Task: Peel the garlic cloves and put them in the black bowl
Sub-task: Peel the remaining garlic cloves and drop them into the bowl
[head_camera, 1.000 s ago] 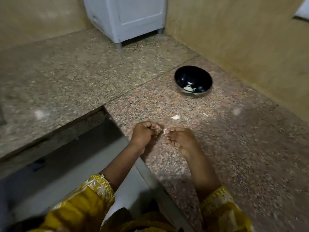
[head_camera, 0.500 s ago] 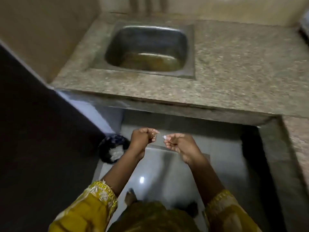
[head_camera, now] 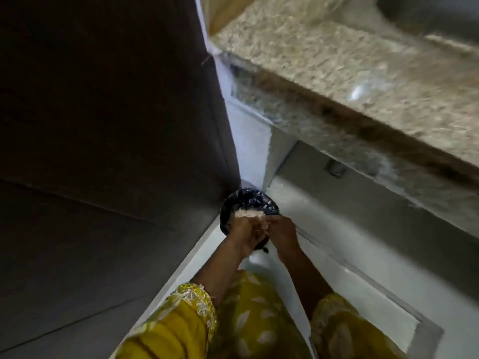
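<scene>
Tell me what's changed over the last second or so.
The view swung from the black bowl round and down to a dark bin. The left hand and right hand drew together and now hover over it. Both stay raised and curled; what they pinch is too blurred to tell.

Both forearms reach forward and down, the left sleeve (head_camera: 186,317) and right sleeve (head_camera: 334,322) ending short of bare wrists, and they converge so the hands meet in front of the body. The left hand (head_camera: 243,235) is turned knuckles-up, its fingers (head_camera: 252,225) curled toward the right hand (head_camera: 283,235). The right hand's fingers bend back to meet them, tips touching or nearly so. Motion blur hides whether either hand pinches anything.
</scene>
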